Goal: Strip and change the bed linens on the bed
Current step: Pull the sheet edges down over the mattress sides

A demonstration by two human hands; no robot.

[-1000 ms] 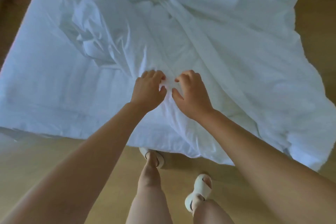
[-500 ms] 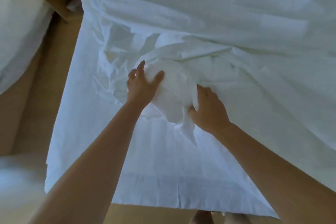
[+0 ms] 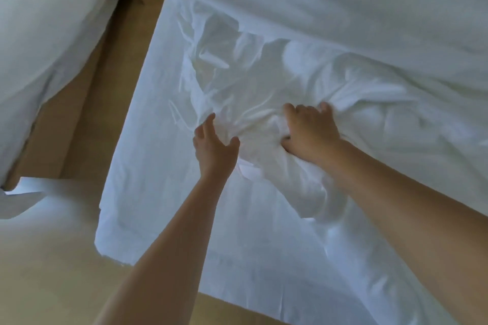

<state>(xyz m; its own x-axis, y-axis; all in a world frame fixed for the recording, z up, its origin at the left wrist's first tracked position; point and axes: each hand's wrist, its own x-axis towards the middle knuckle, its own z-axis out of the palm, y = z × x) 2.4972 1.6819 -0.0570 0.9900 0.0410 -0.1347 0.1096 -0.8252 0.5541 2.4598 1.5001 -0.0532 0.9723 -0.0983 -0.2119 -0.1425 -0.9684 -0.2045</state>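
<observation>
Sheet [image 3: 264, 240]: white, crumpled, fills centre and right beside the floor [image 3: 79, 126]; left edge runs near to far, gathered ridge [image 3: 253, 124] left to right.
Left hand [image 3: 215, 149]: fingers spread, touching the ridge.
Right hand [image 3: 310, 134]: fingers curled, gripping the ridge.

Bedroom, white-sheeted bed [image 3: 264, 258], second bed [image 3: 39, 47], wooden floor [image 3: 52, 272]

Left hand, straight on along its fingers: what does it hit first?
Likely the rumpled white bed sheet, the folds bunched just beyond the open fingers of the left hand. Depth is unclear; the fingertips may already touch it.
</observation>
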